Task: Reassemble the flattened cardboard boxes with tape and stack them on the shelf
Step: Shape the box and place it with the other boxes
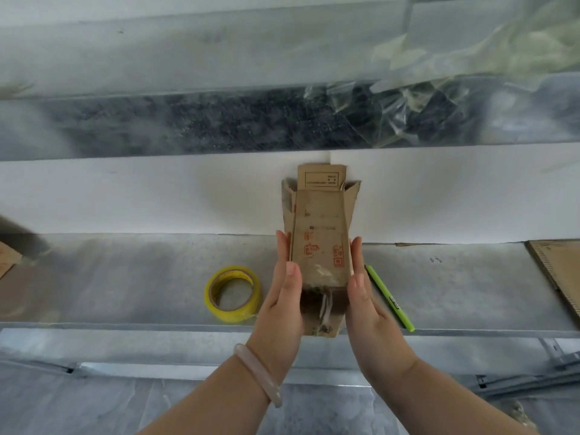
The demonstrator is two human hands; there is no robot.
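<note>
- The left hand [284, 288] and the right hand [364, 288] are pressing against opposite long sides of a small cardboard box [320, 233], carrying it between them.
- Both hands are lying flat, with the fingers straight and pointing away from the person; each thumb is resting on the box's upper face. Neither hand is curling around the box.
- The box is sitting lengthwise over the metal shelf [141, 277], midway along the front edge, with its near end projecting past that edge and its far end reaching toward the back wall.
- The flaps at the far end are standing open and splaying outward. Red print is showing on the upper face, and torn tape remnants are clinging to the near end.
- A yellow tape roll [232, 293] is lying flat on the shelf near the front edge, just beside the left hand.
- A green pen [389, 298] is lying at a slant just beside the right hand, its near end reaching the front edge.
- A flattened cardboard sheet [558, 271] is lying at the right edge of the shelf, well apart from the box.
- A pale bracelet [259, 375] is circling the left wrist.
</note>
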